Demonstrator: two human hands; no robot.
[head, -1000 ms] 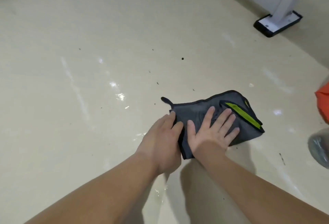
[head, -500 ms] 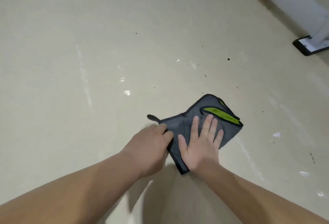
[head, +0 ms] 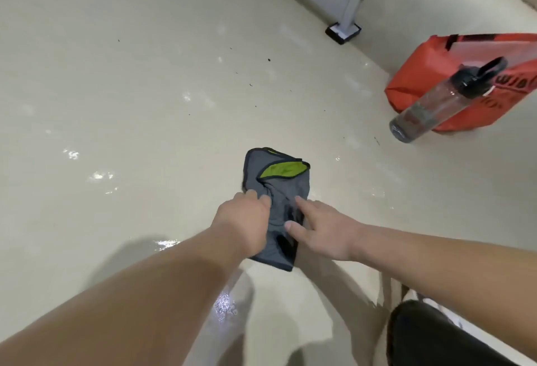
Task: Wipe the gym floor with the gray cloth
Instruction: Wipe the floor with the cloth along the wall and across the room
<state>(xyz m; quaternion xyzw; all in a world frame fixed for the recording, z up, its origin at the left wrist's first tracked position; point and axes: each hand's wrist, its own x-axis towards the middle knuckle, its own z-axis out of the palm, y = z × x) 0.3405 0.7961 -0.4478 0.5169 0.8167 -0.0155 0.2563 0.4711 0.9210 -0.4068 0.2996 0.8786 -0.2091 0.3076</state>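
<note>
The wiping looks partly done at best. The floor (head: 122,81) shows wet, shiny patches to the left and near the person, while dark specks lie scattered on the far side, toward the frame foot (head: 343,32), so a good stretch seems left to cover.

The cloth (head: 280,188) lies bunched on the floor in the middle of the view, with a green inner fold showing at its far end. Its near half sits under and between the hands. The left hand (head: 244,227) is clenched on the cloth's left edge, fingers curled into the fabric. The right hand (head: 322,227) rests at the cloth's right edge with fingers stretched out, tips touching the fabric, gripping nothing.

A bag (head: 436,86) and a bottle (head: 441,101) stand far right, well apart from the cloth.
</note>
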